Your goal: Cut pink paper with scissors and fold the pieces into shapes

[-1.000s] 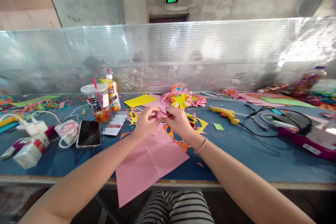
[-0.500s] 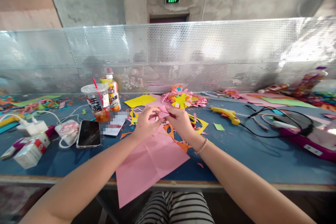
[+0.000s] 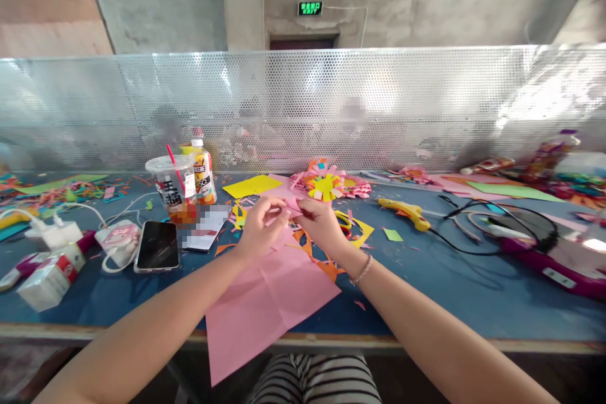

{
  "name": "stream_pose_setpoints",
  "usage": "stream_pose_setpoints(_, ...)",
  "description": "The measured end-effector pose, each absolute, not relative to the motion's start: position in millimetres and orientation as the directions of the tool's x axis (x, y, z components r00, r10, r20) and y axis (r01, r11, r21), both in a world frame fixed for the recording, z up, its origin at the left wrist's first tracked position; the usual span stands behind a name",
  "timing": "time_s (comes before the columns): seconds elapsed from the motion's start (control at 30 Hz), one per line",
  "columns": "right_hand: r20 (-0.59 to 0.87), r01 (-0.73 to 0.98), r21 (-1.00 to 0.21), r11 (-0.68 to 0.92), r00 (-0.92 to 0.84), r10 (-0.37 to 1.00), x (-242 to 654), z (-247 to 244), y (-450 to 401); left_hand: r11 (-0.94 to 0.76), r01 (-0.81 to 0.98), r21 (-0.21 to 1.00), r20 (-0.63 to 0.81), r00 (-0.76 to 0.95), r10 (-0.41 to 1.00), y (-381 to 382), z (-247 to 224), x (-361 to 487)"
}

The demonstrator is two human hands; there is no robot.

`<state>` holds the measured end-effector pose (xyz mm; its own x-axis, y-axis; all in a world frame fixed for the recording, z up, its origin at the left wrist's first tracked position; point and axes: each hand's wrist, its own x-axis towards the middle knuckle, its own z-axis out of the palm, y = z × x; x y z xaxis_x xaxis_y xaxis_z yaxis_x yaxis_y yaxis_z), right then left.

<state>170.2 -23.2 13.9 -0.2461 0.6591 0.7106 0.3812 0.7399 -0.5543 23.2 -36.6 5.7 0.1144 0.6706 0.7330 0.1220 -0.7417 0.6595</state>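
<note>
Between my two hands is a small folded piece of pink paper [image 3: 292,207], largely covered by my fingers. My left hand [image 3: 265,224] pinches it from the left, and my right hand [image 3: 322,222] grips its right side with thumb and fingers together. Beneath my wrists lies a large creased sheet of pink paper [image 3: 272,306], one corner hanging over the table's front edge. Just behind my hands sit paper flowers [image 3: 324,184] in pink and yellow. Orange and yellow paper cut-offs [image 3: 362,227] lie beside my right hand.
Left of my hands are a drink cup [image 3: 173,189] with a straw, a bottle [image 3: 202,170], a phone [image 3: 158,246] and chargers [image 3: 118,241]. To the right lie a yellow glue gun [image 3: 407,211] and black cable [image 3: 473,246]. A perforated metal panel [image 3: 303,107] stands behind the table.
My fingers have closed further over the small pink paper, so less of it shows. The camera view has shifted slightly; the things on the table stay where they were.
</note>
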Motion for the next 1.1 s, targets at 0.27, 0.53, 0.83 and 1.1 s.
stream_pose_setpoints(0.27,0.706,0.269,-0.581,0.768,-0.303,0.640,172.0,12.5,-19.8,-0.811,0.296,0.505,0.820,0.130,0.558,-35.7,9.4,19.8)
stream_pose_setpoints(0.53,0.574,0.076,-0.781,0.620,-0.304,0.761,168.0,14.2,-21.7,-0.814,0.373,0.445,0.843,0.132,0.521,-37.4,12.2,19.4)
stream_pose_setpoints(0.83,0.446,-0.197,-0.893,0.405,-0.266,0.854,168.4,16.6,-22.8,-0.803,0.391,0.449,0.834,0.139,0.534,-38.3,12.9,20.6)
stream_pose_setpoints(1.1,0.394,-0.251,-0.909,0.333,-0.259,0.882,168.5,15.7,-22.7,-0.737,0.317,0.597,0.745,0.122,0.656,-33.7,7.2,19.7)
